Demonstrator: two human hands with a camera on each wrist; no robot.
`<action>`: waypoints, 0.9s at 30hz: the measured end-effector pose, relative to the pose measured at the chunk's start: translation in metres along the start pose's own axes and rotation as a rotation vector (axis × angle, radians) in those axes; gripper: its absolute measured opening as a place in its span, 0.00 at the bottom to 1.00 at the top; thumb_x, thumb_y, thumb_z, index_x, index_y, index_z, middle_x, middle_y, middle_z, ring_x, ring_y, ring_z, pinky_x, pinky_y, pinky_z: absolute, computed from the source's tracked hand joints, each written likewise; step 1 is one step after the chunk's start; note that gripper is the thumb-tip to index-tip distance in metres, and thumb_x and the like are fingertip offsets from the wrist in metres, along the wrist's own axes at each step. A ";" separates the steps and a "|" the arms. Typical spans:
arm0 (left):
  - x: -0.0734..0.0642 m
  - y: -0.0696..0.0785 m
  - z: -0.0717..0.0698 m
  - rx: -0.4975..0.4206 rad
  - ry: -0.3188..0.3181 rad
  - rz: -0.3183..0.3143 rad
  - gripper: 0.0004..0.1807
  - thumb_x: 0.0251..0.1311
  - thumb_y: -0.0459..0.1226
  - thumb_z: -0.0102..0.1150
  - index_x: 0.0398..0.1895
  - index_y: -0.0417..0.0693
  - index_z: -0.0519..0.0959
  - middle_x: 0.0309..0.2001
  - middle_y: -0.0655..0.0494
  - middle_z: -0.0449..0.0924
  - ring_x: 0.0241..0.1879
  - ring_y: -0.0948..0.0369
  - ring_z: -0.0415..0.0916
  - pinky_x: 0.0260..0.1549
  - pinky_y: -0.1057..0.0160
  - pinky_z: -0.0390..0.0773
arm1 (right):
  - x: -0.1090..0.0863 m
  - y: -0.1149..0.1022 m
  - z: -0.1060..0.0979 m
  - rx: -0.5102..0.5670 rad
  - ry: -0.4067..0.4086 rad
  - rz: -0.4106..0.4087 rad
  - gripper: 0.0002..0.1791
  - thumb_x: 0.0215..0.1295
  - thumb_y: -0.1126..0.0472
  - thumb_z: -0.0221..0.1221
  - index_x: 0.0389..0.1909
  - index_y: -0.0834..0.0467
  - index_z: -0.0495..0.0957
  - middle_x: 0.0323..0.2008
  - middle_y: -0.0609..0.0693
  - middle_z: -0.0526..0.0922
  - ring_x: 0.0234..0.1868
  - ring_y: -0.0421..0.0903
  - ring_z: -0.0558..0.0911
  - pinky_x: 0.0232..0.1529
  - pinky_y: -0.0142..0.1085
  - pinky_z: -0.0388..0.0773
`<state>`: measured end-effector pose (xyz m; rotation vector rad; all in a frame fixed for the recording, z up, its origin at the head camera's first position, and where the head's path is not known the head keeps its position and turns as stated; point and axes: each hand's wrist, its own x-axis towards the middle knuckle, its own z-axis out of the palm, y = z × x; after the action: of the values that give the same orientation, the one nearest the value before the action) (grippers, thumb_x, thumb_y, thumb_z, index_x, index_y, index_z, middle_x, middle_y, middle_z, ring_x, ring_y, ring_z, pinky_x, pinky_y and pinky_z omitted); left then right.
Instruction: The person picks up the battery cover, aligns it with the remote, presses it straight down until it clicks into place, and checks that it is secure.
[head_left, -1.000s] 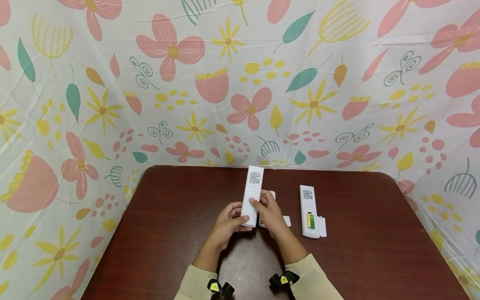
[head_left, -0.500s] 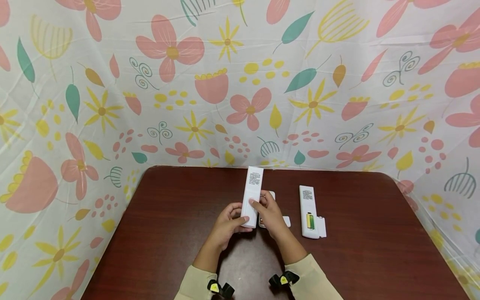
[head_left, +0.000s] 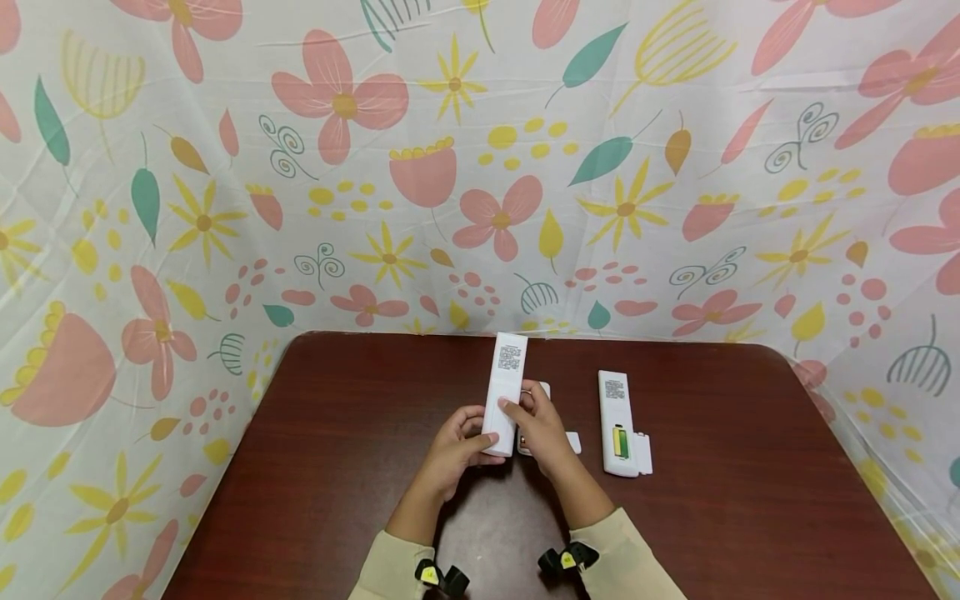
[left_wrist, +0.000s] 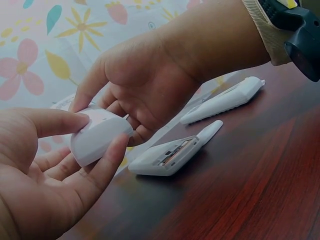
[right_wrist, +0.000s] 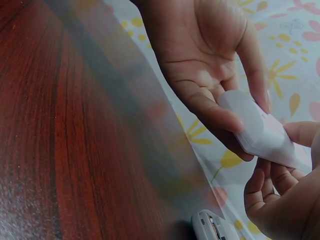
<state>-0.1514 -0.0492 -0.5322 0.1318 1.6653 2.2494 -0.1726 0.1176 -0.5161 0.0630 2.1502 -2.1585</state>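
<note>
Both hands hold a white remote control [head_left: 507, 375] above the table, its back with a printed code label facing up. My left hand [head_left: 455, 446] grips its near end, thumb on top and fingers beneath. Higher along the right edge, my right hand [head_left: 542, 425] pinches it with the thumb on the back face. In the left wrist view the near end of the remote [left_wrist: 100, 137] sits between the left thumb and fingers. Under and beside the right hand lies a second white remote [left_wrist: 167, 157], its battery compartment uncovered and a battery showing inside.
Farther right on the dark wooden table [head_left: 712, 517] lies a third white remote [head_left: 617, 417], its compartment uncovered with a green and yellow battery in it. A white cover [head_left: 643, 454] sticks out at its side. Flowered cloth [head_left: 495, 167] hangs behind the table.
</note>
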 end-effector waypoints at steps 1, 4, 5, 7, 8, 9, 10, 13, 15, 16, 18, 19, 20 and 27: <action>0.000 0.000 0.000 -0.003 0.001 0.001 0.26 0.63 0.26 0.59 0.64 0.34 0.65 0.51 0.47 0.79 0.39 0.55 0.84 0.37 0.55 0.88 | 0.000 0.000 0.000 0.000 0.001 0.000 0.20 0.71 0.58 0.60 0.61 0.54 0.71 0.50 0.58 0.85 0.41 0.44 0.84 0.43 0.37 0.79; 0.001 -0.001 0.000 -0.001 0.003 0.005 0.26 0.63 0.26 0.59 0.64 0.33 0.65 0.51 0.46 0.79 0.39 0.55 0.84 0.37 0.55 0.88 | 0.001 0.000 0.000 -0.002 0.000 -0.003 0.20 0.71 0.58 0.60 0.61 0.56 0.70 0.50 0.58 0.85 0.41 0.43 0.84 0.45 0.36 0.79; 0.000 -0.001 0.000 0.003 0.003 0.009 0.26 0.64 0.27 0.59 0.64 0.32 0.65 0.51 0.46 0.79 0.39 0.56 0.84 0.37 0.55 0.88 | 0.001 0.000 0.000 -0.001 0.000 -0.002 0.20 0.72 0.58 0.60 0.61 0.57 0.70 0.50 0.59 0.85 0.41 0.43 0.84 0.45 0.35 0.78; 0.001 -0.001 -0.001 0.017 0.016 0.006 0.25 0.64 0.28 0.59 0.63 0.32 0.66 0.50 0.47 0.80 0.39 0.57 0.84 0.38 0.57 0.87 | 0.001 0.000 0.001 0.005 0.001 0.005 0.19 0.72 0.58 0.60 0.60 0.57 0.71 0.49 0.59 0.85 0.41 0.43 0.83 0.44 0.35 0.79; 0.001 -0.001 -0.001 0.027 0.022 0.006 0.25 0.64 0.29 0.59 0.63 0.32 0.66 0.49 0.48 0.80 0.40 0.59 0.83 0.39 0.58 0.86 | 0.001 0.000 0.001 0.008 0.000 0.007 0.19 0.72 0.58 0.60 0.60 0.57 0.71 0.48 0.59 0.85 0.40 0.43 0.83 0.43 0.35 0.79; 0.001 -0.001 -0.001 0.037 0.031 0.003 0.25 0.65 0.30 0.59 0.63 0.33 0.67 0.49 0.50 0.80 0.40 0.60 0.83 0.40 0.60 0.85 | 0.001 0.000 0.001 0.014 0.001 0.011 0.19 0.71 0.58 0.60 0.59 0.57 0.71 0.47 0.59 0.85 0.40 0.44 0.83 0.42 0.35 0.79; 0.002 -0.001 -0.001 0.048 0.040 0.001 0.24 0.65 0.30 0.60 0.62 0.33 0.68 0.48 0.51 0.80 0.40 0.61 0.82 0.40 0.61 0.84 | 0.000 0.000 0.001 0.015 0.002 0.014 0.19 0.71 0.58 0.61 0.59 0.57 0.71 0.46 0.58 0.85 0.39 0.44 0.83 0.40 0.35 0.80; 0.002 -0.001 -0.001 0.065 0.063 -0.007 0.23 0.65 0.31 0.60 0.61 0.33 0.69 0.46 0.54 0.81 0.40 0.63 0.80 0.40 0.64 0.80 | 0.000 0.001 0.001 0.017 -0.002 0.017 0.20 0.71 0.57 0.61 0.59 0.57 0.71 0.44 0.56 0.86 0.37 0.44 0.83 0.36 0.36 0.80; 0.002 -0.001 -0.001 0.067 0.068 -0.008 0.23 0.65 0.31 0.59 0.61 0.33 0.69 0.46 0.54 0.81 0.40 0.64 0.80 0.40 0.65 0.79 | 0.000 0.001 0.001 0.016 -0.004 0.015 0.20 0.71 0.56 0.61 0.59 0.56 0.71 0.43 0.55 0.86 0.37 0.44 0.84 0.35 0.36 0.80; 0.002 -0.001 -0.001 0.065 0.070 -0.010 0.23 0.65 0.31 0.59 0.61 0.33 0.69 0.46 0.55 0.81 0.39 0.64 0.80 0.39 0.65 0.79 | 0.000 0.001 0.001 0.015 -0.005 0.014 0.19 0.70 0.57 0.61 0.59 0.55 0.71 0.43 0.55 0.86 0.37 0.44 0.84 0.34 0.37 0.80; 0.002 0.000 -0.001 0.063 0.069 -0.008 0.23 0.66 0.31 0.59 0.61 0.33 0.69 0.46 0.55 0.81 0.39 0.64 0.80 0.39 0.66 0.79 | 0.000 0.001 0.000 0.017 -0.007 0.011 0.19 0.70 0.57 0.61 0.58 0.55 0.71 0.43 0.55 0.86 0.37 0.45 0.84 0.34 0.37 0.80; 0.002 0.000 -0.001 0.061 0.071 -0.009 0.22 0.66 0.32 0.59 0.61 0.33 0.69 0.46 0.55 0.81 0.39 0.64 0.80 0.38 0.66 0.79 | -0.001 0.001 0.000 0.017 -0.007 0.011 0.19 0.70 0.57 0.61 0.58 0.54 0.71 0.43 0.55 0.86 0.37 0.45 0.84 0.35 0.37 0.81; 0.002 0.000 0.000 0.059 0.072 -0.010 0.22 0.66 0.32 0.59 0.61 0.33 0.69 0.46 0.55 0.81 0.39 0.64 0.80 0.38 0.66 0.79 | -0.001 0.001 0.001 0.018 -0.008 0.010 0.19 0.70 0.57 0.61 0.58 0.54 0.71 0.43 0.55 0.85 0.37 0.45 0.84 0.35 0.37 0.81; 0.001 0.001 -0.001 0.049 0.078 0.000 0.23 0.66 0.32 0.59 0.61 0.32 0.68 0.45 0.54 0.81 0.38 0.64 0.80 0.37 0.67 0.78 | -0.001 0.001 0.001 0.015 -0.015 0.005 0.21 0.71 0.57 0.60 0.62 0.54 0.72 0.46 0.57 0.84 0.39 0.45 0.83 0.37 0.37 0.81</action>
<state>-0.1529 -0.0500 -0.5319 0.0569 1.7603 2.2416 -0.1711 0.1162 -0.5174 0.0528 2.1235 -2.1658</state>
